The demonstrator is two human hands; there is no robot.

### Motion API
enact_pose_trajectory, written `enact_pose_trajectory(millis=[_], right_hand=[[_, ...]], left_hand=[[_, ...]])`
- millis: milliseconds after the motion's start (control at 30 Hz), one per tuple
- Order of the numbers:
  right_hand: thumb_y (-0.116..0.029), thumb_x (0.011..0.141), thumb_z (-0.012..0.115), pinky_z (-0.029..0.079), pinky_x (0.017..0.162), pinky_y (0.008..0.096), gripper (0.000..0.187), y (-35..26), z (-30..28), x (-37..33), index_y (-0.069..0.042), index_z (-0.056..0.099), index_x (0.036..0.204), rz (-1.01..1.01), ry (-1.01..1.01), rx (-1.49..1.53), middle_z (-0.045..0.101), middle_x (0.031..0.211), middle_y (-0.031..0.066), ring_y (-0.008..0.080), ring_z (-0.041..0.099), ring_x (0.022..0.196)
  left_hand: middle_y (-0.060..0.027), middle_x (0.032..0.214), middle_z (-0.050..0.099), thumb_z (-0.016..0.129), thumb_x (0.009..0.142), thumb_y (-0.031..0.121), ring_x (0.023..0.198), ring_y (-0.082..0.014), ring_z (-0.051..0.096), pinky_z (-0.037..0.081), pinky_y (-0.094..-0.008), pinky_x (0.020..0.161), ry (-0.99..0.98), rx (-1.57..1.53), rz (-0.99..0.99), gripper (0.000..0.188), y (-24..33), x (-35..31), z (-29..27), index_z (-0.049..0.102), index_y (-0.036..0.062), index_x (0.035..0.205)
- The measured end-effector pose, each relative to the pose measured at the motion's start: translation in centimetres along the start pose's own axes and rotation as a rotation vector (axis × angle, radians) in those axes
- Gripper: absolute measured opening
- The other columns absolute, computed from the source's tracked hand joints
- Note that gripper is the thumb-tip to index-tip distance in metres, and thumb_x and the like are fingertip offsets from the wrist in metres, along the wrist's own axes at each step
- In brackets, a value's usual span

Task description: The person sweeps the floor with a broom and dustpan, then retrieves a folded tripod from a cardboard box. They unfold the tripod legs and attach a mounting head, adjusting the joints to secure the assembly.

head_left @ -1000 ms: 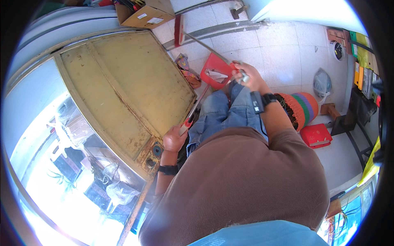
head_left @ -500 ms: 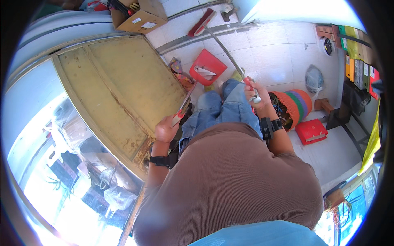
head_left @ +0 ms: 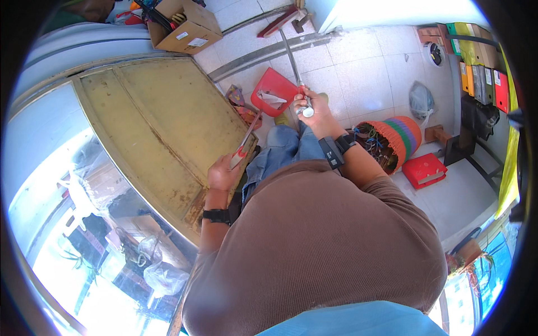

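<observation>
Cardboard box (head_left: 182, 23), white labels, likely, beyond left hand (head_left: 223, 173).

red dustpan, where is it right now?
In the head view the red dustpan sits on the tiled floor upper centre, just left of the right hand gripping the broom handle, its long handle held by the left hand.

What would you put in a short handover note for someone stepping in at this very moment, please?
Left hand: closed on the long handle of the red dustpan, whose pan sits on the tiled floor ahead of the knees.
Right hand: gripping the top of the broom handle; its red head rests near the door track further out.
Nearby: yellow metal panel on the left, striped basket and red box on the right.
Done: both tools in hand, dustpan set down.
Left: no swept debris is visible in the pan, so sweeping appears still to do.
</observation>
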State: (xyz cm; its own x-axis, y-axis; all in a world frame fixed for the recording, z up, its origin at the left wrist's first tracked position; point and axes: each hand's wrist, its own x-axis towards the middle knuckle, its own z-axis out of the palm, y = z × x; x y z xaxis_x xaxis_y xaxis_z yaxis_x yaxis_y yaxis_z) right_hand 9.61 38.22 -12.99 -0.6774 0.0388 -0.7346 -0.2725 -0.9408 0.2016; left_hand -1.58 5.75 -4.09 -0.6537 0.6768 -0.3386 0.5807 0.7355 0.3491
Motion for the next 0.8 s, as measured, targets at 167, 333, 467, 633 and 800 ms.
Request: enact_pose_trajectory(millis=[167,333,467,633,800], right_hand=[[-0.013,0.096,0.056,0.041,0.052,0.0254,0.007,-0.3,-1.7,-4.1,-0.007,0.055,0.098,0.086,-0.05,0.058,0.053,0.075,0.0049,0.0108,0.05,0.057],[-0.013,0.095,0.056,0.039,0.048,0.024,0.005,-1.7,-0.2,-10.5,-0.009,0.056,0.097,0.077,0.024,-0.162,0.054,0.075,0.0038,0.0093,0.047,0.054],[-0.016,0.094,0.055,0.042,0.047,0.0274,0.013,-1.7,0.6,-12.5,-0.006,0.057,0.103,-0.057,0.209,-0.912,0.055,0.072,0.0058,0.0113,0.052,0.054],[-0.015,0.093,0.052,0.051,0.059,0.0372,0.05,-5.1,0.2,-10.2,-0.006,0.043,0.141,-0.381,0.209,-2.104,0.063,0.077,0.0177,0.0294,0.062,0.066],[-0.009,0.089,0.047,0.05,0.077,0.0517,0.045,-11.9,2.0,-2.1,-0.004,0.05,0.133,-0.528,0.191,-2.631,0.065,0.09,0.0297,0.0453,0.063,0.087]], left_hand=[[-0.0121,0.086,0.066,0.075,0.075,0.024,0.078,-0.033,0.065,0.054,-0.0408,0.069,0.017,-0.032,0.018,0.03,-0.8,-0.6,0.0,0.068,0.0116,0.102],[-0.0131,0.086,0.066,0.076,0.075,0.024,0.078,-0.0334,0.065,0.054,-0.0413,0.07,0.001,-0.021,0.016,0.032,-1.5,-0.9,0.2,0.068,0.0099,0.102],[-0.0126,0.086,0.066,0.076,0.075,0.025,0.078,-0.0331,0.065,0.054,-0.0412,0.07,0.007,-0.011,0.023,0.032,-1.9,-1.2,0.4,0.068,0.0103,0.102],[-0.0114,0.085,0.066,0.075,0.076,0.025,0.078,-0.0326,0.065,0.054,-0.0412,0.069,0.01,-0.028,0.009,0.029,-2.1,-2.0,0.3,0.068,0.0121,0.101],[-0.0114,0.085,0.066,0.073,0.077,0.026,0.078,-0.0325,0.065,0.054,-0.0412,0.069,0.012,-0.013,-0.003,0.026,-1.3,-2.3,0.3,0.068,0.0131,0.1]])
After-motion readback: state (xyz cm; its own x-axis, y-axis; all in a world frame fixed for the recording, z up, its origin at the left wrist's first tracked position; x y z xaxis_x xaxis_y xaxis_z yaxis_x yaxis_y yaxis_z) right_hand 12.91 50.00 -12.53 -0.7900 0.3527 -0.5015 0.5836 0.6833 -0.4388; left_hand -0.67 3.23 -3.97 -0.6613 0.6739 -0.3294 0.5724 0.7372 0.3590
